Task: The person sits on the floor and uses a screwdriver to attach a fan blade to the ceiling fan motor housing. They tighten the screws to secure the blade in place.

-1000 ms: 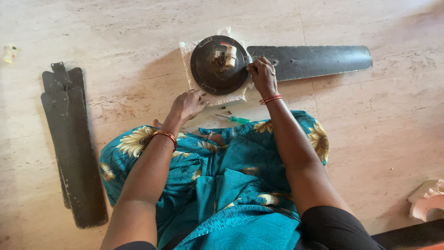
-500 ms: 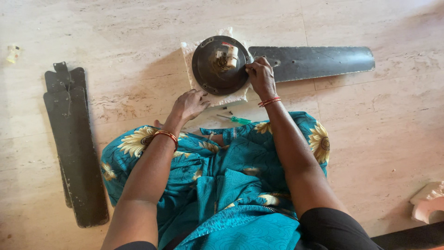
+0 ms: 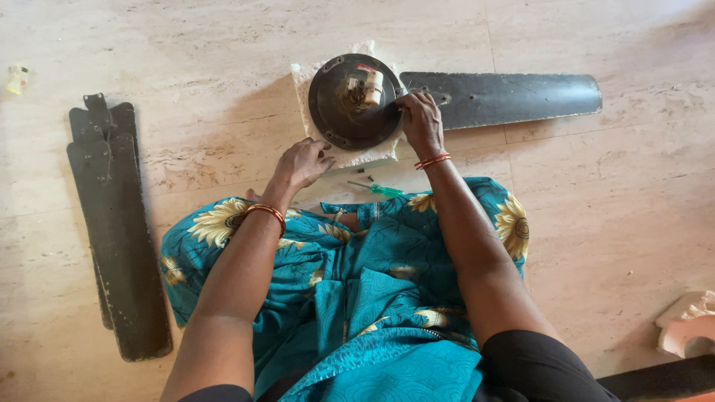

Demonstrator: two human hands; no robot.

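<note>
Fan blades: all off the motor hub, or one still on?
One still on: a dark blade extends right from the motor hub, by the right hand. Two detached blades lie stacked at left.

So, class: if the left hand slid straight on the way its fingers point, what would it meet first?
Probably the white cloth just ahead of the left hand, then the round fan motor on it.

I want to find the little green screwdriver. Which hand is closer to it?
Left, though only narrowly. The left hand rests on the floor just to the left of the green screwdriver. The right hand is farther up, on the edge of the round fan motor.
</note>
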